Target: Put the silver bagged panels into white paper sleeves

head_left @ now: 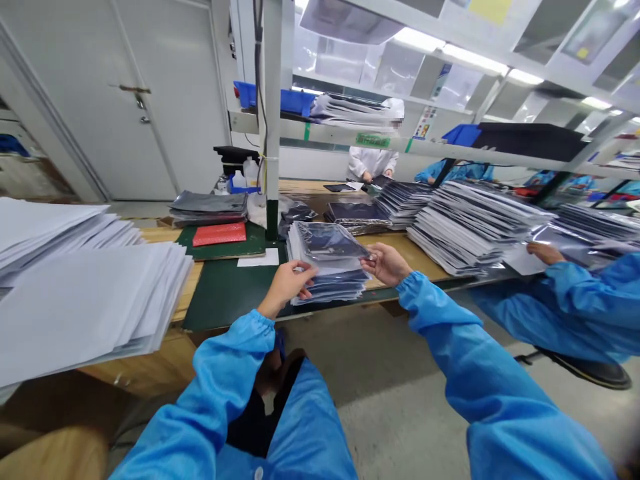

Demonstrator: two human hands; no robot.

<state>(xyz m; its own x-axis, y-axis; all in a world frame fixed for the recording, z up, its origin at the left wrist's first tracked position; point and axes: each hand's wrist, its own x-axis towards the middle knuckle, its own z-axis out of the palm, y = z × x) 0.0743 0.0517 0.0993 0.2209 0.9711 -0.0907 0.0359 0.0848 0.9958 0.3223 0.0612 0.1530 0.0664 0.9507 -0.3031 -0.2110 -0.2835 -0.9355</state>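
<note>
In front of me, a stack of clear plastic sleeves (pixel 330 291) with dark and white sheets sits near the table's front edge. On top lies a clear sleeve with a dark sheet (pixel 330 241). My right hand (pixel 387 264) pinches this sleeve at its right corner between thumb and fingers. At the stack's front left, my left hand (pixel 290 285) is closed, with its fingers curled and the thumb against the index finger at the sleeve's lower left corner. Whatever is between those fingertips is too small to make out.
White sheets (pixel 90 293) are piled at left. A red pouch (pixel 220 233) lies on a green board (pixel 257 241). Tall sleeve stacks (pixel 475 223) stand right, beside a co-worker's blue sleeve (pixel 580 287). A shelf post (pixel 273 100) rises behind; another person in white (pixel 373 163) works opposite.
</note>
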